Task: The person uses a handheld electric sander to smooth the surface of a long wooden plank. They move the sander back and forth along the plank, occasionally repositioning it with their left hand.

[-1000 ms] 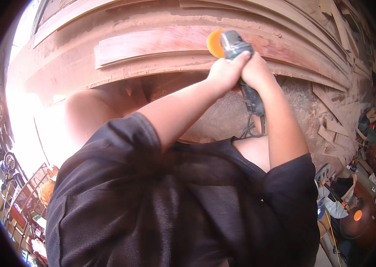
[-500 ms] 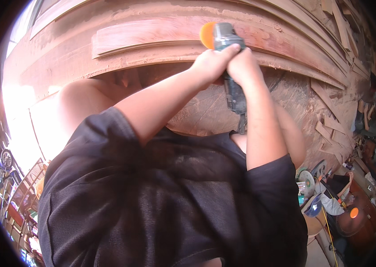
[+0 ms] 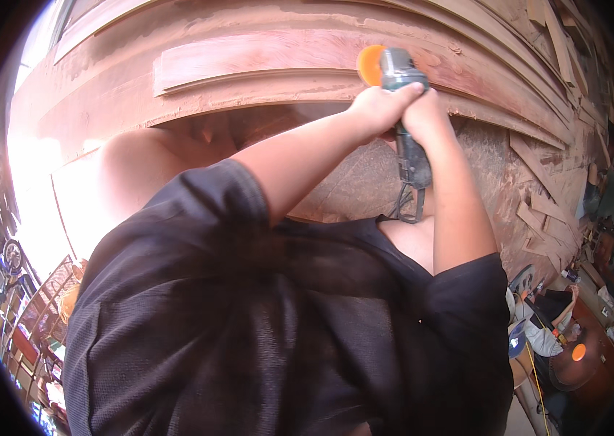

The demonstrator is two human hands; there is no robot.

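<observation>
An angle grinder (image 3: 405, 73) with an orange disc (image 3: 371, 65) is gripped in both my hands. My left hand (image 3: 385, 105) wraps round its front part from the left side. Close against it, my right hand (image 3: 423, 115) closes on the body from the right. The dark rear of the tool and its cord hang toward me, below the hands. Beneath the disc lies a long reddish wooden board (image 3: 249, 54); I cannot tell whether the disc touches it. The fingers on the tool's underside are hidden.
The board rests on a dusty wooden bench (image 3: 103, 120), with several long planks (image 3: 510, 62) stacked behind. Wood offcuts (image 3: 543, 214) lie on the floor at right. Farther right are tools and a yellow cord (image 3: 537, 378). A metal rack (image 3: 34, 312) stands at left.
Both my hands have carried the grinder to the right along the board and slightly toward me. My forearms have shifted right with it, and the grip is the same.
</observation>
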